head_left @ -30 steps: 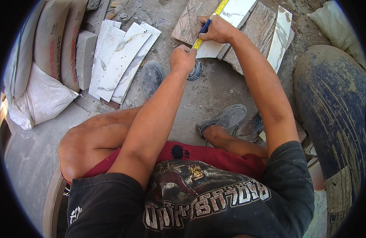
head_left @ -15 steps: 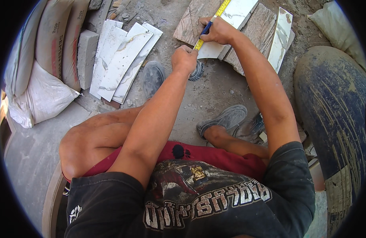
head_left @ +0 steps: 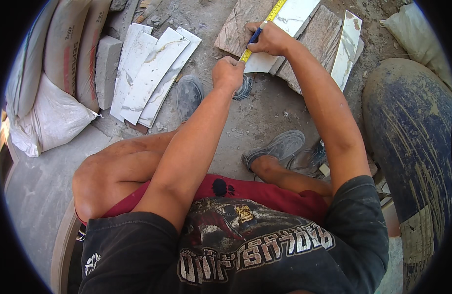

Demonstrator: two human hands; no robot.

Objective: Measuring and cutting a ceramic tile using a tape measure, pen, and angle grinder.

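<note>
A yellow tape measure blade [head_left: 276,10] runs lengthwise over a white marbled tile strip [head_left: 293,18] at the far middle. My left hand [head_left: 228,74] is closed round the blade's near end, just off the tile's near edge. Beyond it, my right hand [head_left: 271,39] grips a dark blue pen [head_left: 256,35] and rests over the blade and tile. The pen lies slantwise along the blade, its pale end pointing away from me. My right fingers hide part of the tape. Rough brown stone-like slabs [head_left: 238,27] lie beneath and beside the tile.
Several cut marbled tile strips [head_left: 154,78] are piled at the left, beside a grey block [head_left: 108,71] and upright cement bags [head_left: 71,44]. Another narrow tile [head_left: 347,46] leans on slabs at the right. A large mud-streaked dark rounded object [head_left: 407,132] stands at far right.
</note>
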